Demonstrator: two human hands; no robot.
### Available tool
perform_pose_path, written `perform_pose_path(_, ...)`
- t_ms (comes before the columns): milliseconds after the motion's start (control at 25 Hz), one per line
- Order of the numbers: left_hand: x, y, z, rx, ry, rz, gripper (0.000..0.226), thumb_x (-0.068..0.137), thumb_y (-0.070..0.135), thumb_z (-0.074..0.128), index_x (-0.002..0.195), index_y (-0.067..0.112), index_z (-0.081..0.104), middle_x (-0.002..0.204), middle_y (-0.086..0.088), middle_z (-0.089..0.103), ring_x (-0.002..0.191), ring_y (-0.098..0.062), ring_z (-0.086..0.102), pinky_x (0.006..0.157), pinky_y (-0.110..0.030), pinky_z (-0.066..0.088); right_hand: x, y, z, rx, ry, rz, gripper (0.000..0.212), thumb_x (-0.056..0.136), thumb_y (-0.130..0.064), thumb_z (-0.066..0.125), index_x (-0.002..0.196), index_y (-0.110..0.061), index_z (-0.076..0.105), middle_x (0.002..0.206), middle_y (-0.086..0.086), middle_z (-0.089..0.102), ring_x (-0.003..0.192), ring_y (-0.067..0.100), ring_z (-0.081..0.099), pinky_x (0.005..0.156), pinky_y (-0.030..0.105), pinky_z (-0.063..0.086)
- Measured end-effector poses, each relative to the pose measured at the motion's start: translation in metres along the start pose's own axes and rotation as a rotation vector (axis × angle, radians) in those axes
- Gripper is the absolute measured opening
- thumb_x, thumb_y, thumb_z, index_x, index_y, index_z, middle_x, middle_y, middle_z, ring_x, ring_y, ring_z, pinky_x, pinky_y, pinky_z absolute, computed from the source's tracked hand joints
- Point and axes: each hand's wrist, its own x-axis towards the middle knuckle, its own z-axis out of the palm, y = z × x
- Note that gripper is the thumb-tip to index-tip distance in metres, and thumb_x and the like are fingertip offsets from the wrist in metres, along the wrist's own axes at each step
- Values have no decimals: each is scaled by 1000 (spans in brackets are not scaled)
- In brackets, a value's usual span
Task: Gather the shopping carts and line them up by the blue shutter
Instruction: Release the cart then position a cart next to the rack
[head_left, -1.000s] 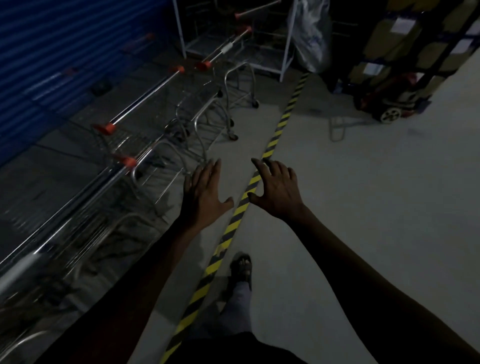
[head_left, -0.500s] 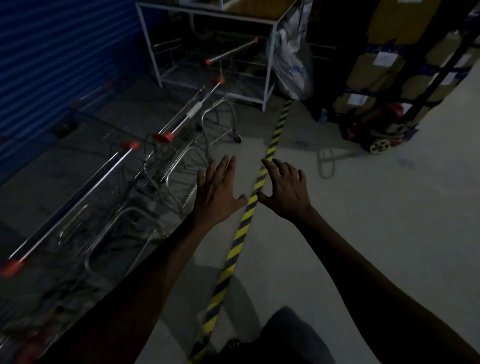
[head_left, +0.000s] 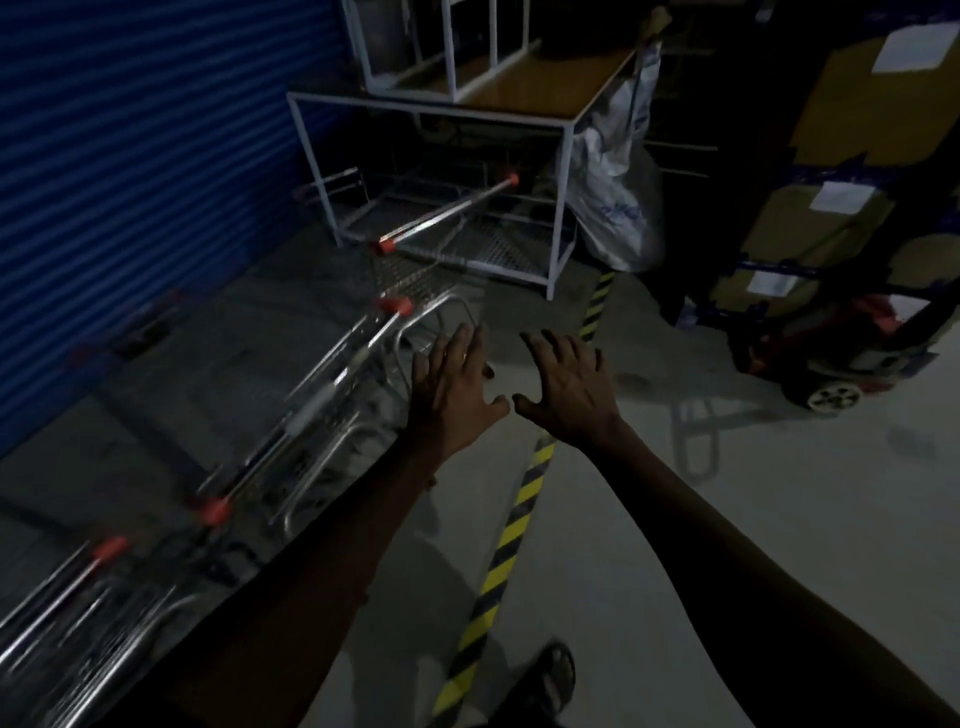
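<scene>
A row of metal shopping carts (head_left: 311, 431) with orange handle caps stands along the left, beside the blue shutter (head_left: 130, 156). One more cart (head_left: 441, 218) sits farther back, its handle poking out under a white frame table. My left hand (head_left: 452, 389) and my right hand (head_left: 566, 389) are both stretched out in front of me, palms down, fingers spread, holding nothing. The left hand hovers just right of the nearest cart's handle end, not touching it as far as I can see.
A yellow-black striped tape line (head_left: 509, 530) runs along the floor between my hands. A white frame table (head_left: 561, 171) stands ahead with a plastic bag (head_left: 613, 171) hanging on it. At the right are stacked cartons (head_left: 831, 156) and a red trolley (head_left: 831, 358).
I have walked forward along the cart row; the white table and far cart are closer. Both hands stay spread and empty, now nearer each other.
</scene>
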Motion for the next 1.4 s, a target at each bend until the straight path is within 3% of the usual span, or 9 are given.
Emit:
perform_pose_path(200,124,-12,25,-46,85,-110,92,64,47,60,144,12,34,146,-14,39,131,-35,37,103,-58,32,134,69,27,32,-58,-43,85,70,-60,52,145,-25,32,144,11,42,125,35,43,96,58,35)
perform_pose_path(360,208,-37,58,-59,56,-199,101,67,51,73,148,14,25,152,-12,30,139,-36,26,109,-57,23,221,97,58,40,-41,-123,85,70,-60,56,144,-23,36,141,12,45,122,35,45,94,57,36)
perform_pose_path(560,330,-97,103,-48,42,-305,101,70,45,73,150,17,17,156,-9,20,142,-33,17,111,-56,19,339,122,115,29,-97,-198,87,66,-61,53,143,-23,37,142,12,44,126,34,43,97,56,37)
perform_pose_path(760,434,-161,147,2,47,-395,98,70,48,73,149,17,24,153,-9,27,138,-33,26,108,-58,20,456,149,168,-16,-194,-275,87,67,-58,56,144,-23,35,145,12,41,130,33,39,101,57,33)
perform_pose_path(960,487,-208,176,21,20,-485,92,63,47,77,141,16,40,139,-14,47,121,-38,44,99,-58,31,543,161,211,-9,-278,-310,85,71,-50,69,144,-21,36,144,12,41,129,34,38,102,55,29)
perform_pose_path(1120,519,-230,196,-34,-63,-562,85,69,46,72,143,19,39,142,-10,43,127,-35,40,103,-49,29,599,163,248,-55,-329,-419,86,69,-48,71,144,-20,38,145,11,41,131,35,38,103,56,29)
perform_pose_path(1240,533,-244,217,-143,-151,-593,81,69,51,67,140,22,43,140,-6,48,126,-30,46,101,-40,37,634,170,279,-93,-403,-531,90,65,-47,74,143,-17,40,145,15,42,132,39,38,104,58,26)
perform_pose_path(1320,537,-249,224,-94,-217,-612,78,71,51,69,140,23,43,133,-6,56,120,-29,53,96,-36,41,653,175,301,-132,-436,-611,92,59,-47,78,138,-14,46,134,18,51,124,41,46,101,58,31)
perform_pose_path(1400,541,-253,226,-21,-231,-648,69,74,45,71,135,20,50,121,-10,64,113,-31,58,92,-37,44,674,178,320,-132,-445,-704,80,57,-46,78,125,-11,55,113,16,60,103,39,57,92,53,40)
